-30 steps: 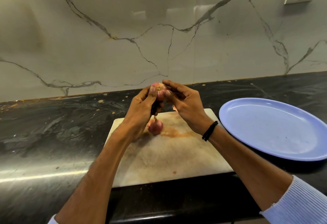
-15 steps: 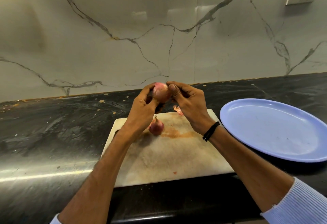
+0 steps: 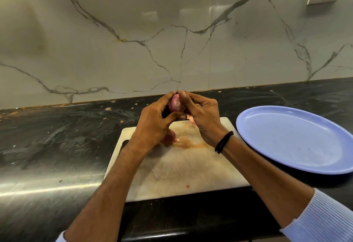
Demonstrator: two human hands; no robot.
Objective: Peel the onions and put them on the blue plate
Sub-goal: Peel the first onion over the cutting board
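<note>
We log a marble-veined wall (image 3: pixel 133 50) at the back, with a black counter (image 3: pixel 47 136) below it. The blue plate (image 3: pixel 286 142) lies on the counter just right of the stained white cutting board (image 3: pixel 181 171). Both hands are up over the board's far edge. The left hand (image 3: pixel 152 125) curls its fingers round one onion from the left. The right hand (image 3: pixel 202 115) pinches the same onion from the right, thumb on top. That held onion (image 3: pixel 175 104), pink-purple, is in the air between the hands, well apart from the plate. A second onion (image 3: pixel 169 137) lies on the board, partly hidden behind the left hand. There is a black band (image 3: pixel 223 142) on the right wrist and a pinkish peel scrap (image 3: pixel 191 118) under the right hand.
</note>
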